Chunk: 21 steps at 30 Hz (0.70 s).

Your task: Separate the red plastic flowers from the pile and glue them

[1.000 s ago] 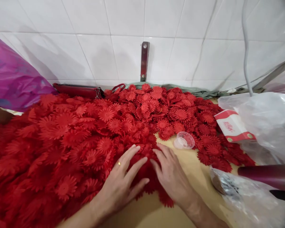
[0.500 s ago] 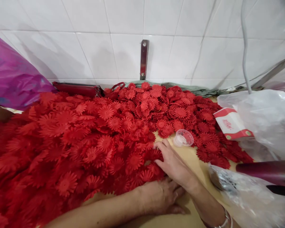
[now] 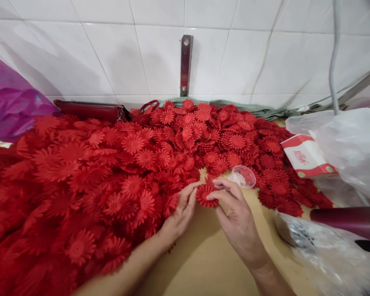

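Both hands are meeting at the near edge of the red flower heap [image 3: 111,172], which is covering most of the bench [image 3: 203,263] and looks barely worked through. Right hand [image 3: 237,218] is pinching one red flower [image 3: 206,195] between curled fingers; left hand [image 3: 180,213], fingers bent, is touching its left edge. Just beyond sits a small clear cup [image 3: 243,176].
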{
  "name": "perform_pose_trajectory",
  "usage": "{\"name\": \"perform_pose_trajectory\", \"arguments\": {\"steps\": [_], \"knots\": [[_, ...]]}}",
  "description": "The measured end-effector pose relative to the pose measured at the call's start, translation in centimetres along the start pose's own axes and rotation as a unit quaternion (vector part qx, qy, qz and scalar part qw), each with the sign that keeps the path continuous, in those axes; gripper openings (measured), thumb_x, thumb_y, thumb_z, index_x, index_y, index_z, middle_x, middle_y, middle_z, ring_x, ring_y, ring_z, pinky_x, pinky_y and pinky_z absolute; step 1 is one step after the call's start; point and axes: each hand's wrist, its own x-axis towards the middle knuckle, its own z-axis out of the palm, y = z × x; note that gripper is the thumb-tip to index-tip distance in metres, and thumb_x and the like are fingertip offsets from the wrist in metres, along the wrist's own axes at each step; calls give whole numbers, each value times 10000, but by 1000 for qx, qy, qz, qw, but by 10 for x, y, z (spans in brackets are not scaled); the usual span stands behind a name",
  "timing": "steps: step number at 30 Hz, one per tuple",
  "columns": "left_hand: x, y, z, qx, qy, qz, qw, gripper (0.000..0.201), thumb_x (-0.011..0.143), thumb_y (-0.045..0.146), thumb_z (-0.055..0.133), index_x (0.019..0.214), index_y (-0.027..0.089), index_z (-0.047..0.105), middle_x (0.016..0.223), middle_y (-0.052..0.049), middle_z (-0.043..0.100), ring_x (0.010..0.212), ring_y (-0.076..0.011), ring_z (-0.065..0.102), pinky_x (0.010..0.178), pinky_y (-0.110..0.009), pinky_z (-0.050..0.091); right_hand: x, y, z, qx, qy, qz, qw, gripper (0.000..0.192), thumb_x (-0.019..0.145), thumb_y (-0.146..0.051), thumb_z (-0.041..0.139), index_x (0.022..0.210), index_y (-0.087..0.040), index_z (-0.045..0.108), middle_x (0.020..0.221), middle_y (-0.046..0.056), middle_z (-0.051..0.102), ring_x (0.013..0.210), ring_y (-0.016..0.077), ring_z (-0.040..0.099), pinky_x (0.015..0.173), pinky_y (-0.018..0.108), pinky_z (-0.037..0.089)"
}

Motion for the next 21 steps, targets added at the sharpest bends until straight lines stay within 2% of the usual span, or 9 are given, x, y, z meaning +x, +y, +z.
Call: {"name": "perform_pose_trajectory", "arguments": {"steps": [3,5,7,9,11,15,18,21], "knots": [[6,8,-7,-97,-4,-77,992,471,1092,339,234,1321,216,627,1337,-90,683,1310,-223,608,1156,-460,477,-2,4,10,-7,22,-20,1000,332,900,-31,485,974,-258,717,1168,73,585,1129,200,637,960,364,555],[10,10,-5,-183,-12,-126,975,421,1074,399,352,1296,180,635,1311,-105,698,1272,-232,631,1142,-442,483,-1,7,17,-25,39,-27,999,321,925,-51,478,975,-255,721,1094,70,601,1061,193,659,919,348,576],[14,8,0,-232,1,-147,962,413,1016,422,511,1323,160,597,1300,-119,702,1219,-234,661,1094,-410,517,-2,8,22,-45,58,-21,997,306,955,-76,471,1049,-249,705,1077,74,622,1043,193,663,924,351,578],[17,2,4,-238,47,-151,958,445,977,398,579,1346,149,561,1329,-135,684,1214,-227,665,1084,-387,521,-5,9,25,-54,68,-9,996,278,983,-105,478,1145,-236,661,1068,73,656,1025,189,669,931,352,577],[19,-5,5,-210,123,-148,959,419,986,370,562,1343,152,558,1391,-143,642,1293,-222,617,1146,-388,469,-9,10,26,-57,52,-2,997,265,994,-118,489,1196,-226,623,1050,64,684,992,181,677,922,345,579],[21,-12,1,-128,267,-132,946,370,1026,343,496,1360,193,553,1450,-123,592,1382,-214,538,1225,-395,378,-9,13,22,-86,24,-14,996,241,1000,-137,486,1165,-223,639,1127,85,682,1096,205,659,994,380,551],[22,-15,-2,-132,326,-128,927,373,1038,365,482,1376,217,537,1465,-119,567,1381,-218,536,1216,-394,400,11,18,23,-123,7,-19,992,291,1015,-144,427,1203,-199,643,1227,122,668,1183,234,625,1064,426,508],[23,-15,-2,-164,343,-120,917,401,1041,393,481,1409,236,499,1473,-124,549,1360,-230,561,1165,-410,472,42,23,33,-174,-93,13,980,358,982,-76,400,1237,-165,636,1228,135,663,1157,236,622,1056,410,497]]}}
